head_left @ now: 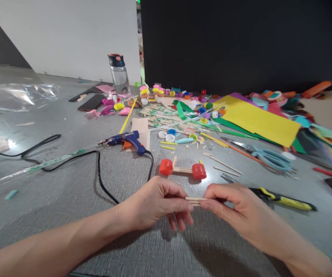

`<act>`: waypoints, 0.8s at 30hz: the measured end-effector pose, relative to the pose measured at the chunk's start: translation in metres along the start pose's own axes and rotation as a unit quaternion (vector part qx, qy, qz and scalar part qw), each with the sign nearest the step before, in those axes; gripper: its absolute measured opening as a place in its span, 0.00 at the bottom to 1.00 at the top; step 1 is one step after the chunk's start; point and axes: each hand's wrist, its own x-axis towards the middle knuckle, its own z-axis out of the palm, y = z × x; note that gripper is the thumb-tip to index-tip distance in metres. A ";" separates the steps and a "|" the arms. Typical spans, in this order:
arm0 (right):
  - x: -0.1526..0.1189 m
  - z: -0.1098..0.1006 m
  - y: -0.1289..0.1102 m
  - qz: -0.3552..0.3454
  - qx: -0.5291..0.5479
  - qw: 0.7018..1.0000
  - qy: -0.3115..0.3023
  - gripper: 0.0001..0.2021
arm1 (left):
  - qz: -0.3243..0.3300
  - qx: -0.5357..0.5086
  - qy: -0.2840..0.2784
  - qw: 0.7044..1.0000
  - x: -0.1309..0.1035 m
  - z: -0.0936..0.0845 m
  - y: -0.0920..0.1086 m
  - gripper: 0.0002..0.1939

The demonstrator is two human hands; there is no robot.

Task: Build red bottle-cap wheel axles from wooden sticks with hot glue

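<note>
Between my two hands is a small bundle of short wooden sticks [195,201], lying side by side. My left hand [163,202] pinches the left end between thumb and forefinger, its other fingers hanging loosely below. At the right end, the thumb and fingertips of my right hand [235,207] are closed on the same sticks. Just beyond my hands, on the table, sits a small axle of wooden sticks [182,170] with a red bottle-cap wheel [166,167] at its left and another red wheel [199,171] at its right.
A blue glue gun [128,140] lies left of centre, its black cord [99,173] running towards my left arm. Scissors [272,158] and a yellow-black utility knife [284,200] lie to the right. Behind are wrapped sticks [166,115], yellow sheet [258,119] and a water bottle [119,77].
</note>
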 end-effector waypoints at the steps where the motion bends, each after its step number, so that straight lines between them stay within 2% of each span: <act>1: -0.001 -0.002 0.000 0.000 0.009 1.000 -0.005 0.19 | -0.015 -0.019 -0.016 1.000 0.000 -0.001 0.001 0.13; 6: -0.003 -0.011 0.001 -0.021 0.025 0.999 -0.033 0.19 | -0.053 -0.078 -0.096 0.991 -0.001 -0.003 0.005 0.13; 11: -0.006 -0.011 0.001 -0.045 -0.032 0.997 -0.061 0.16 | -0.072 -0.070 -0.123 0.987 0.000 -0.003 0.003 0.12; 17: -0.007 -0.007 0.002 -0.040 -0.100 0.991 -0.079 0.15 | -0.029 0.048 -0.056 0.997 0.000 -0.001 0.000 0.14; 24: -0.004 -0.008 -0.002 -0.003 -0.107 0.988 -0.116 0.15 | -0.001 0.200 -0.013 0.980 -0.003 0.000 0.001 0.18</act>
